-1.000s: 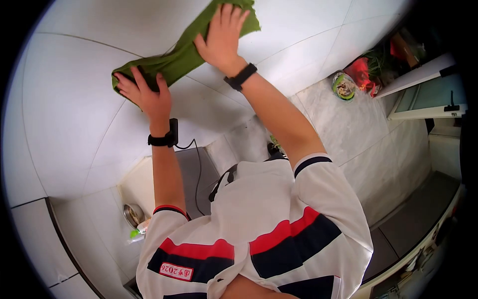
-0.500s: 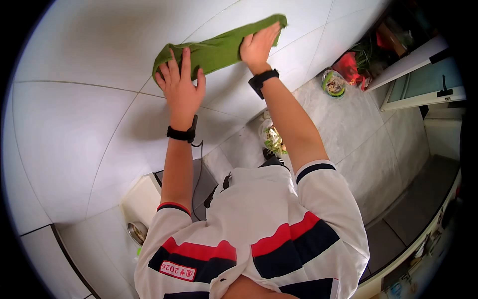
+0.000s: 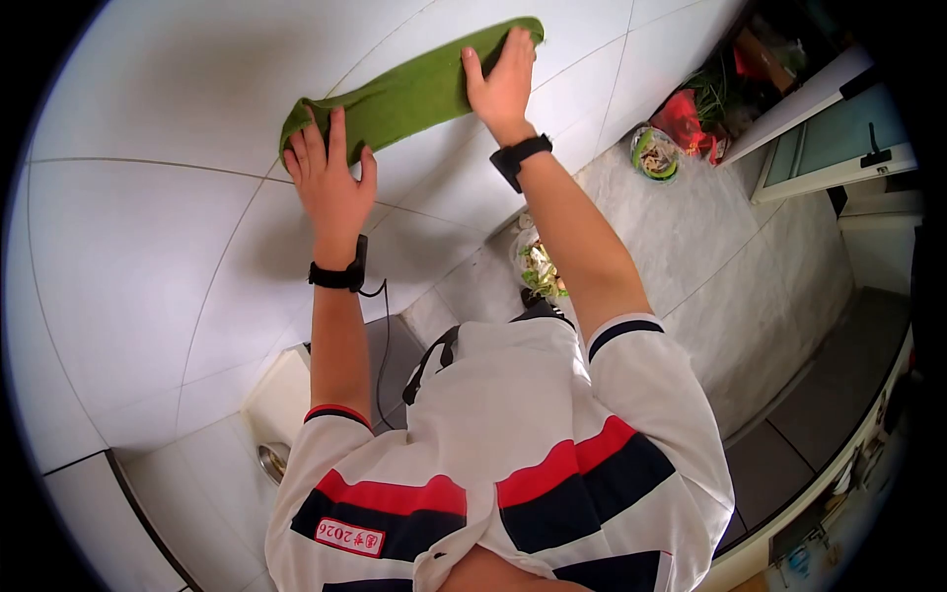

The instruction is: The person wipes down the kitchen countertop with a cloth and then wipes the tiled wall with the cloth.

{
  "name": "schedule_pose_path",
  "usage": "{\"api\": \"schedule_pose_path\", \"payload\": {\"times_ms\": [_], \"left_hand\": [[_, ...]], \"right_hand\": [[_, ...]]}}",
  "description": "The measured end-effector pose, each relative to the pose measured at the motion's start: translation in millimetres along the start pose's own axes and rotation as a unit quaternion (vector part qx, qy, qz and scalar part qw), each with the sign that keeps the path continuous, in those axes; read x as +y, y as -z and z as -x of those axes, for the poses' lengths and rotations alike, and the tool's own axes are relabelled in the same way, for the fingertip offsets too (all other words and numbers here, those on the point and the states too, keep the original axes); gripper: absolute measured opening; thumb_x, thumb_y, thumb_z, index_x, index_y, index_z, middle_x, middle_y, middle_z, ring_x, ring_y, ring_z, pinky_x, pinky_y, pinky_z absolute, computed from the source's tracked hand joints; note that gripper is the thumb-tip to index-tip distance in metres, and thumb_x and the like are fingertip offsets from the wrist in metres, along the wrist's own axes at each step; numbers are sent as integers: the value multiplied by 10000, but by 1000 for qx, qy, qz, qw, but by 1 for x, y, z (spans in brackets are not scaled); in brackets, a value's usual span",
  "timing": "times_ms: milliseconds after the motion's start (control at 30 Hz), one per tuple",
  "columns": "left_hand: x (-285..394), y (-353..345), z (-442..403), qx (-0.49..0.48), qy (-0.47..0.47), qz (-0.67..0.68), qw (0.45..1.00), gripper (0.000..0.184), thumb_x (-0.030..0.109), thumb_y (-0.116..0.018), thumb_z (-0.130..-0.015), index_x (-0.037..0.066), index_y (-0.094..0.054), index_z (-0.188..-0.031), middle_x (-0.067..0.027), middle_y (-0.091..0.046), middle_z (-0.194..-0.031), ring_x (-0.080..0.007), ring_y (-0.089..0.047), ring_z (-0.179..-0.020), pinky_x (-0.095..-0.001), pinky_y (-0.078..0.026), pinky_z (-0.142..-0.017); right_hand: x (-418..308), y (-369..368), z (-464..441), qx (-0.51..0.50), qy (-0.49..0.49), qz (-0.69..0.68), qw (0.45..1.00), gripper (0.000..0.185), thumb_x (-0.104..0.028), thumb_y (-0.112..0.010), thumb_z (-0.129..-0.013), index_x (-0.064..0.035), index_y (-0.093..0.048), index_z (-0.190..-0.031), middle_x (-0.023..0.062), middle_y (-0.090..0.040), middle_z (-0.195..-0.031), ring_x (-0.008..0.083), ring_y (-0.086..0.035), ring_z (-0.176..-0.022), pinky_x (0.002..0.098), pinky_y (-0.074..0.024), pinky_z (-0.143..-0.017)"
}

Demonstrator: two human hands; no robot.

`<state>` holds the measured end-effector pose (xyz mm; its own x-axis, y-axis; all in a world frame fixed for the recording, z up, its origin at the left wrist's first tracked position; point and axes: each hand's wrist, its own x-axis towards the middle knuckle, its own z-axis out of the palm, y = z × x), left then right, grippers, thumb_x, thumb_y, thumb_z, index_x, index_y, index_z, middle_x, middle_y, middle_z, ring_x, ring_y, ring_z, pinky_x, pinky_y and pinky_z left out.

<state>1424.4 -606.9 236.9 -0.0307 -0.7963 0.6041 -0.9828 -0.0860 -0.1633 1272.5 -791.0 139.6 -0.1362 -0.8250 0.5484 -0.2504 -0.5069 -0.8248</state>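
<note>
A green cloth (image 3: pixel 414 91), folded into a long strip, lies against the white tiled wall (image 3: pixel 138 257). My left hand (image 3: pixel 333 192) presses on the cloth's left end with fingers spread, some fingertips under a loose fold. At the right end, my right hand (image 3: pixel 501 94) rests flat on it, fingers stretched and thumb apart. Both palms face the wall and are hidden. The cloth's middle runs bare between the hands. Each wrist has a black band, and a thin cable hangs from the left one.
On the grey floor below stand a bag of vegetable scraps (image 3: pixel 538 268) and a green-rimmed container (image 3: pixel 655 155). A red bag (image 3: pixel 681 120) is near the open door (image 3: pixel 838 148). A metal bowl (image 3: pixel 271 460) sits at lower left.
The cloth and both hands have shifted left and slightly up along the wall. The left hand moved a little farther than the right, and the cloth looks stretched flatter.
</note>
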Motion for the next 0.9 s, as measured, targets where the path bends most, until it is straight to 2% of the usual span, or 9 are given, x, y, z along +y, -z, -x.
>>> {"api": "schedule_pose_path", "payload": {"times_ms": [67, 200, 333, 400, 467, 667, 700, 833, 900], "left_hand": [[1, 1, 0, -2, 6, 0, 1000, 636, 277, -631, -853, 132, -413, -1432, -205, -299, -1510, -463, -313, -1319, -600, -204, -1092], [-2, 2, 6, 6, 16, -19, 1000, 621, 277, -627, -845, 137, -437, -1420, -193, -323, -1500, -444, -327, -1326, -584, -228, -1092], [-5, 7, 8, 19, 7, -9, 1000, 613, 270, -627, -839, 141, -452, -1412, -184, -338, -1493, -424, -339, -1330, -576, -245, -1092], [-6, 9, 9, 12, 7, 6, 1000, 612, 262, -627, -837, 139, -454, -1411, -185, -341, -1490, -416, -336, -1336, -574, -247, -1093], [-9, 12, 12, 10, 10, 20, 1000, 610, 255, -626, -836, 137, -455, -1409, -189, -341, -1489, -417, -332, -1340, -575, -246, -1094], [-21, 14, 27, 48, 29, 10, 998, 628, 252, -630, -827, 119, -446, -1412, -221, -306, -1499, -456, -298, -1347, -593, -221, -1096], [-26, 14, 32, 55, 39, 6, 998, 632, 256, -635, -825, 114, -445, -1410, -228, -296, -1503, -467, -290, -1348, -599, -215, -1096], [-59, 6, 52, 99, 82, -18, 992, 646, 274, -654, -817, 82, -442, -1397, -270, -262, -1507, -499, -267, -1347, -633, -188, -1087], [-86, 12, 74, 118, 106, -35, 987, 643, 278, -654, -821, 59, -439, -1387, -294, -253, -1500, -508, -256, -1349, -646, -177, -1081]], "right_hand": [[12, -15, 28, 33, 9, 30, 999, 667, -333, -665, -849, 150, -405, -1230, 361, -400, -1333, 491, -379, -1229, 546, -266, -1072], [8, -9, 71, -93, -23, 46, 994, 693, -372, -686, -839, 138, -424, -1230, 359, -415, -1322, 494, -401, -1200, 552, -303, -1043], [5, -6, 41, 4, 48, 87, 995, 705, -383, -687, -835, 138, -424, -1230, 346, -413, -1325, 484, -403, -1196, 550, -321, -1021], [-1, 0, 17, 35, 58, 54, 996, 692, -367, -696, -827, 143, -418, -1201, 329, -438, -1276, 471, -411, -1148, 511, -341, -991], [-8, 1, 10, 3, 15, 2, 1000, 669, -334, -696, -826, 143, -409, -1196, 321, -438, -1270, 465, -414, -1135, 498, -350, -978], [-16, -31, 43, 46, 68, 34, 996, 682, -245, -668, -829, 138, -328, -1280, 340, -350, -1340, 534, -311, -1250, 555, -286, -1039], [-25, -33, 42, 2, 40, -22, 999, 714, -246, -644, -824, 141, -292, -1310, 351, -280, -1387, 578, -224, -1293, 609, -204, -1079], [-63, -67, 34, 34, 79, 17, 996, 733, -286, -622, -769, 136, -327, -1291, 334, -286, -1370, 580, -206, -1277, 686, -75, -1082], [-101, -77, 38, 16, 116, 38, 992, 728, -290, -634, -741, 136, -361, -1264, 324, -309, -1340, 566, -220, -1267, 698, -71, -1074]]}}
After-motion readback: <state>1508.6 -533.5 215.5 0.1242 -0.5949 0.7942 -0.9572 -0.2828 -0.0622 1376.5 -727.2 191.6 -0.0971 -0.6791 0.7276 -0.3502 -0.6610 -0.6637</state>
